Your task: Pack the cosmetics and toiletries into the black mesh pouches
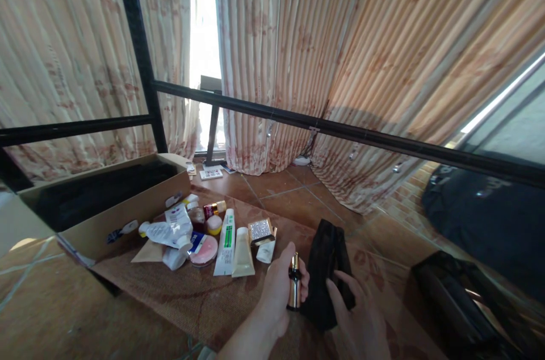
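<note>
My left hand (pixel 279 289) is closed round a small gold bottle with a black cap (pixel 293 286), held upright. My right hand (pixel 360 314) grips a black fabric pouch (pixel 326 272) from its lower right side, right beside the bottle. Both are low in the middle of the view, above a brown woven mat (pixel 183 297). Further left on the mat lie several cosmetics: a white tube with green print (pixel 225 241), a cream tube (pixel 242 252), a round pink compact (pixel 204 250) and a glittery square box (pixel 260 230).
An open cardboard box (pixel 128 212) stands at the left behind the cosmetics. A black metal frame (pixel 298 121) crosses the view before striped curtains (pixel 340 65). Dark bags (pixel 481 218) sit at the right on the tiled floor (pixel 293 195).
</note>
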Demonstrator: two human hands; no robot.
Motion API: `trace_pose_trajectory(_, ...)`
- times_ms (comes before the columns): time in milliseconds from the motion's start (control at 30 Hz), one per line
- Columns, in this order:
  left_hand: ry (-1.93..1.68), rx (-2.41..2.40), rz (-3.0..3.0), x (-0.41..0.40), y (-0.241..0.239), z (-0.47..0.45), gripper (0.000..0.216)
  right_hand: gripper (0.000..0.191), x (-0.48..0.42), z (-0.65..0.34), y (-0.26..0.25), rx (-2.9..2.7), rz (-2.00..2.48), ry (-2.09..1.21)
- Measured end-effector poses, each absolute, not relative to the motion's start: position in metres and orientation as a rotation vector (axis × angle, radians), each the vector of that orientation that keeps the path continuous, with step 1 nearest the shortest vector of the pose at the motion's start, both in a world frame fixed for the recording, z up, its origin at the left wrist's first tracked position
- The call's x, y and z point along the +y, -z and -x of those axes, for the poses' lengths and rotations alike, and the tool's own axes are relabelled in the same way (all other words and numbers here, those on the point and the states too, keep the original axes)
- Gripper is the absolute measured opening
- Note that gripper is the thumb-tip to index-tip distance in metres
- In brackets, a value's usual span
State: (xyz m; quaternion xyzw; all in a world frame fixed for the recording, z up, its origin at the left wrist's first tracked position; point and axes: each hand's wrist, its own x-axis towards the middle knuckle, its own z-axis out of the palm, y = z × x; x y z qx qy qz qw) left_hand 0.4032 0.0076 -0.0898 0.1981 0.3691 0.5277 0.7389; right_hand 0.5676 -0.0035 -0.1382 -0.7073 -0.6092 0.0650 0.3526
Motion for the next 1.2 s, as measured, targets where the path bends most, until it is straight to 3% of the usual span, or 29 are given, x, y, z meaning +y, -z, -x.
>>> trace_pose_trajectory(1200,-1.126,0.9,-0.444,0.016,0.092,-0.423,0.05,0.036,0.003,-0.564,0.138,-1.387,1.628,-0.377)
